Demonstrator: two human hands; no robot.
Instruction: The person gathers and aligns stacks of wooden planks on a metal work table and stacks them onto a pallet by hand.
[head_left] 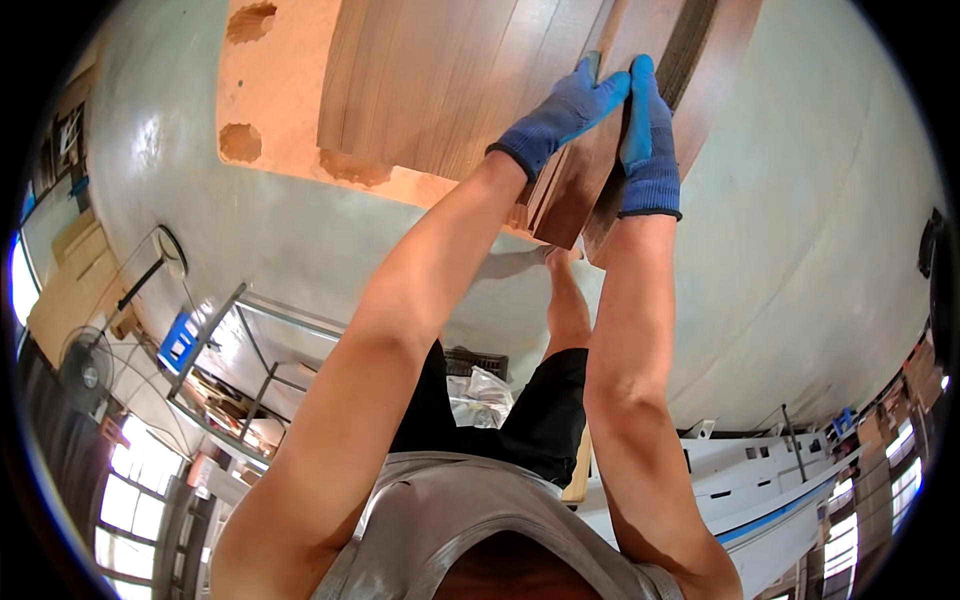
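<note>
My left hand [575, 108], in a blue knitted glove, rests on the brown wooden planks [430, 85] with its fingers stretched forward and its thumb apart. Beside it, my right hand [650, 135], gloved the same way, is closed along a brown plank [712, 105] at the right of the stack; its fingers lie together and its far side is hidden. The fingertips of the two hands nearly meet. Another dark brown plank [572, 205] slopes toward me under and between my wrists. A dark rough strip [692, 50] runs along the right-hand plank.
Beneath the planks lies an orange-tan board [270, 95] with chipped holes along its edge. A grey metal frame [245, 330] stands to my left, with a blue plastic stool [180, 342] and a fan [88, 368] beyond. White equipment [755, 470] is at lower right.
</note>
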